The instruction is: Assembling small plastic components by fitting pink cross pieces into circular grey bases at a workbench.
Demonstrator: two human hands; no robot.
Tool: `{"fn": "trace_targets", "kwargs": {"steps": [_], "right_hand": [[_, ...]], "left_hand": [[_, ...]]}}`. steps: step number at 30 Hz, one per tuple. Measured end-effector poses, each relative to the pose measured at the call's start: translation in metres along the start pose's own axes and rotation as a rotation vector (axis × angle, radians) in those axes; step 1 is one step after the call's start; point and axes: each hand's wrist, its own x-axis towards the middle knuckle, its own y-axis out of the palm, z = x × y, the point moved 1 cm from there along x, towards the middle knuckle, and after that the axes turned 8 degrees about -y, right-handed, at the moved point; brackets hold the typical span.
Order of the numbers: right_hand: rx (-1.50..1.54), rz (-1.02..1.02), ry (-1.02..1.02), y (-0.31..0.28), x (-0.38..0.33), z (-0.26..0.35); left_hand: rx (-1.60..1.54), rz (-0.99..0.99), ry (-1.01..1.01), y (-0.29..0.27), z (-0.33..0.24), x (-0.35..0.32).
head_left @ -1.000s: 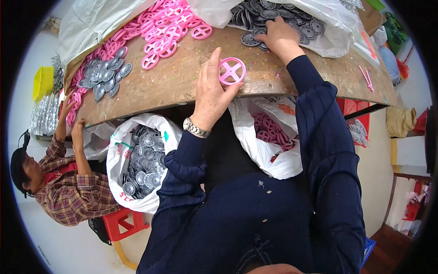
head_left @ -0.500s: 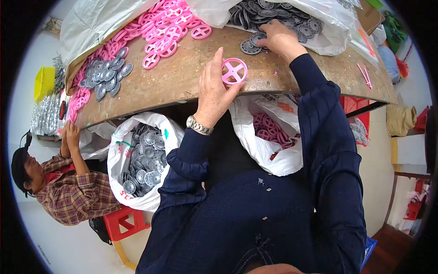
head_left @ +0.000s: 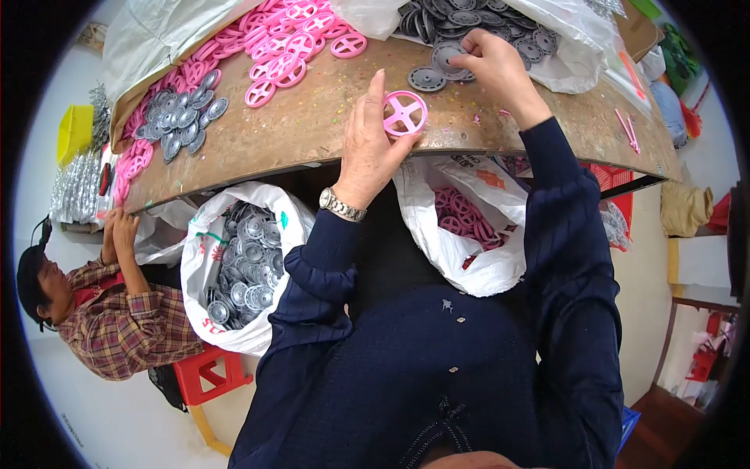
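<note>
My left hand (head_left: 367, 141) holds a pink four-spoked plastic wheel (head_left: 405, 114) at the table's near edge, gripping its rim between thumb and fingers. The wheel is tilted up, its face toward me. Farther right, my right hand (head_left: 500, 74) pinches a round grey plastic disc (head_left: 445, 59) with thumb and fingertips. That disc is raised at one side, just in front of a heap of grey discs (head_left: 469, 17). Another grey disc (head_left: 426, 79) lies flat on the wooden table (head_left: 312, 129) between my hands.
Pink wheels (head_left: 289, 51) spread over the table's far left, with grey discs (head_left: 183, 117) nearby. Below the edge hang a white sack (head_left: 199, 273) of grey parts and another white sack (head_left: 418, 215) of pink wheels. A person (head_left: 117, 313) in plaid sits at left. Pink sticks (head_left: 627, 130) lie at right.
My right hand has drawn back slightly toward me and now lifts one grey disc by its edge. My left hand still holds the pink wheel, almost in the same place.
</note>
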Motion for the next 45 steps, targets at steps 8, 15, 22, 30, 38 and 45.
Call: {"fn": "trace_targets", "kwargs": {"steps": [8, 15, 22, 30, 38, 45], "right_hand": [[0.807, 0.250, 0.291, 0.006, -0.049, 0.035], [0.954, 0.227, 0.298, 0.004, -0.073, 0.059], [0.885, 0.116, 0.195, -0.006, -0.085, 0.067], [0.843, 0.134, 0.177, -0.021, -0.099, 0.083], [0.862, 0.023, 0.186, -0.019, -0.114, 0.085], [0.639, -0.134, 0.093, -0.006, -0.127, 0.080]], "left_hand": [[0.023, 0.012, 0.060, -0.002, -0.013, 0.001], [-0.042, 0.022, 0.151, -0.002, -0.031, -0.001], [-0.690, 0.324, -0.435, -0.010, -0.042, -0.005], [-1.005, 0.365, -0.538, -0.005, -0.050, -0.016], [-1.139, 0.434, -0.604, 0.000, -0.051, -0.023], [-1.206, 0.374, -0.658, 0.009, -0.060, -0.028]]}}
